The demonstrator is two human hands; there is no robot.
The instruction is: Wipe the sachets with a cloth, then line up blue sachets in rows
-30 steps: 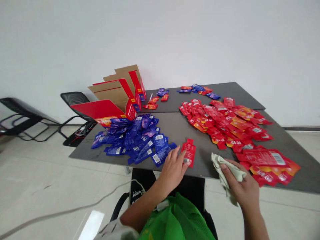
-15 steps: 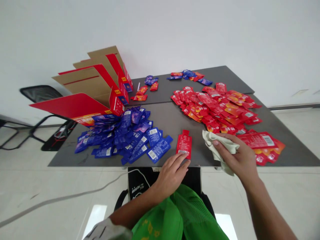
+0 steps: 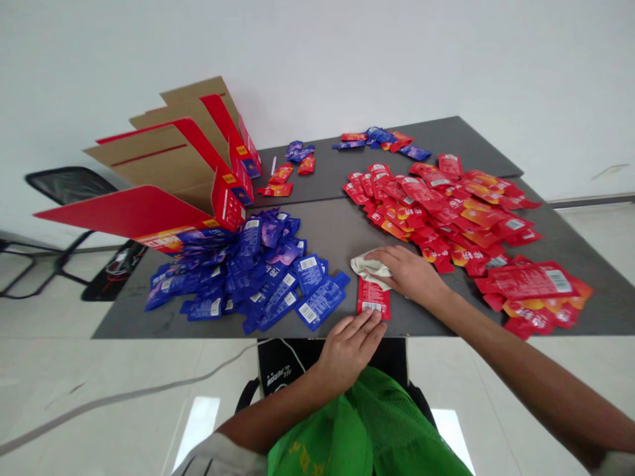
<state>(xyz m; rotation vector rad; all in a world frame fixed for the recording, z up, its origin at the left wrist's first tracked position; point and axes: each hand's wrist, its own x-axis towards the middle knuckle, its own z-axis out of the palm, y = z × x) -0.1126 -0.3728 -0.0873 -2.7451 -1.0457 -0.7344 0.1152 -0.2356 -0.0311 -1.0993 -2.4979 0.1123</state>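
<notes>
A single red sachet point(image 3: 374, 303) lies flat near the table's front edge, its barcode end towards me. On that near end rest the outstretched fingers of my left hand point(image 3: 350, 347). My right hand point(image 3: 409, 272) grips a pale cloth point(image 3: 371, 270), which covers the sachet's far, spouted end. Left of them spreads a pile of blue sachets point(image 3: 268, 264). A large heap of red sachets point(image 3: 436, 205) lies to the right, and a smaller red stack point(image 3: 533, 284) sits nearer the front right.
Open red cardboard boxes point(image 3: 229, 201) stand in a row at the left. Small groups of mixed sachets point(image 3: 380, 137) lie at the back of the grey table point(image 3: 325, 228). A white cable point(image 3: 163, 382) runs below the front edge, and a black chair point(image 3: 74, 188) stands at the left.
My right hand has moved left with the cloth, from beside the red sachet onto its far end. My left hand stays at the near end. The view has shifted slightly.
</notes>
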